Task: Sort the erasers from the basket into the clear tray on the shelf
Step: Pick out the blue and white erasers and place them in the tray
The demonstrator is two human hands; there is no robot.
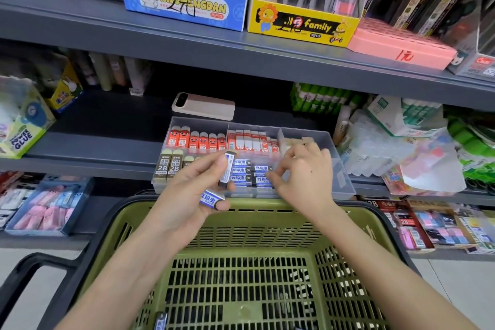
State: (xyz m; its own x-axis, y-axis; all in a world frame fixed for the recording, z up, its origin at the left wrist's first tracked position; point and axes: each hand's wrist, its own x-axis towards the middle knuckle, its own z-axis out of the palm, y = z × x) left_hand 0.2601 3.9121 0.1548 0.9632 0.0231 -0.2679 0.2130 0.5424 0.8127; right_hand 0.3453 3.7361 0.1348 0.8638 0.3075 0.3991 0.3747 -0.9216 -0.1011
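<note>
Basket (241, 233) cut off below; left hand (182, 195) fingers (201, 169) grip two erasers (227, 169); right hand (305, 177), at twelve o'clock over the clear tray (345, 182), grip unclear.

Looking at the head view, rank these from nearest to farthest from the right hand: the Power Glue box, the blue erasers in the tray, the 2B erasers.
1. Blue erasers in the clear tray, at the right hand's fingers.
2. 2B erasers, at the tray's left end.
3. Power Glue box, far left on the shelf.
</note>
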